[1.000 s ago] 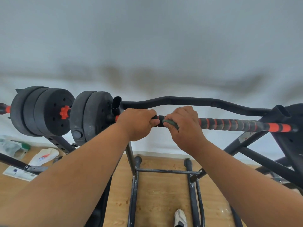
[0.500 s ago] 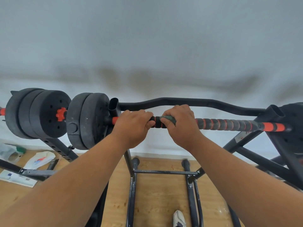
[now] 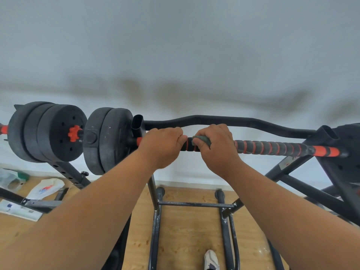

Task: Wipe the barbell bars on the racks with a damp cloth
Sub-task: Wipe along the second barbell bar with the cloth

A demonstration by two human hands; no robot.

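A head-worn camera looks forward and down at two bare forearms reaching up from the bottom corners of the frame to a barbell bar [image 3: 272, 148] that runs horizontally across the middle of the frame, resting on a black metal rack [image 3: 155, 211]. The bar's grip is black with a spiral of orange stripes, ending in a solid orange section at the right. The left hand [image 3: 161, 145] is curled over the bar just left of centre, gripping it bare. The right hand [image 3: 216, 147] is just beside it, nearly touching, its fingers wrapped around the bar with a dark green cloth [image 3: 201, 140] bunched under them against the grip; only a small fold of cloth shows at the thumb side. Left of the hands, black weight plates [image 3: 109, 141] sit on the bar, and a second set of plates [image 3: 46, 133] with an orange collar sits further left. A curved black bar [image 3: 224, 120] lies just behind and above the striped one. Below is a wooden floor [image 3: 185, 240], with a white plastic bag [image 3: 46, 188] at the lower left and the toe of a shoe [image 3: 211, 259] at the bottom centre. A pale wall fills the upper half.
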